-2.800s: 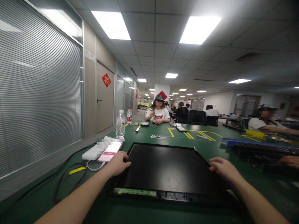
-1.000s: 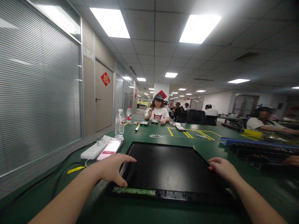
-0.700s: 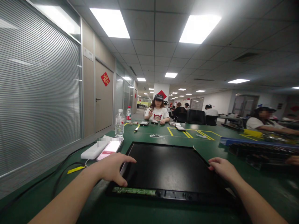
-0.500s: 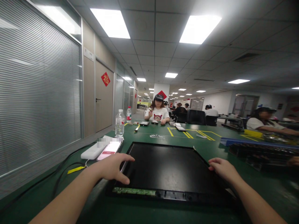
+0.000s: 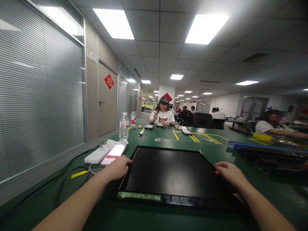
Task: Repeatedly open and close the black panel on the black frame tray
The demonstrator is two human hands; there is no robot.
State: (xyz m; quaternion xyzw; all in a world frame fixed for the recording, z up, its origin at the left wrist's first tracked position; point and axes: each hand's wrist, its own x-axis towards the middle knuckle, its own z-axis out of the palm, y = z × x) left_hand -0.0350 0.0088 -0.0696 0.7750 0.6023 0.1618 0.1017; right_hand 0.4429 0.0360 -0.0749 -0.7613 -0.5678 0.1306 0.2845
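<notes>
A large black flat panel (image 5: 168,173) lies face down on the green table (image 5: 144,218) in front of me, with a green circuit strip (image 5: 138,195) along its near edge. My left hand (image 5: 117,167) curls over the panel's left edge, fingers bent round it. My right hand (image 5: 228,175) rests on the panel's right edge, fingers curved against it. Both forearms reach in from the bottom of the view.
A phone with a lit screen (image 5: 113,151) and a white power bank (image 5: 96,156) lie left of the panel, with black cables (image 5: 69,179) trailing off. A water bottle (image 5: 124,127) stands behind them. Trays of dark parts (image 5: 267,154) sit at right. Other people sit at the table's far end and at right.
My left hand had been spread flat over the panel's near-left corner; it has drawn back to the left edge and curled round it. My right hand has stayed put.
</notes>
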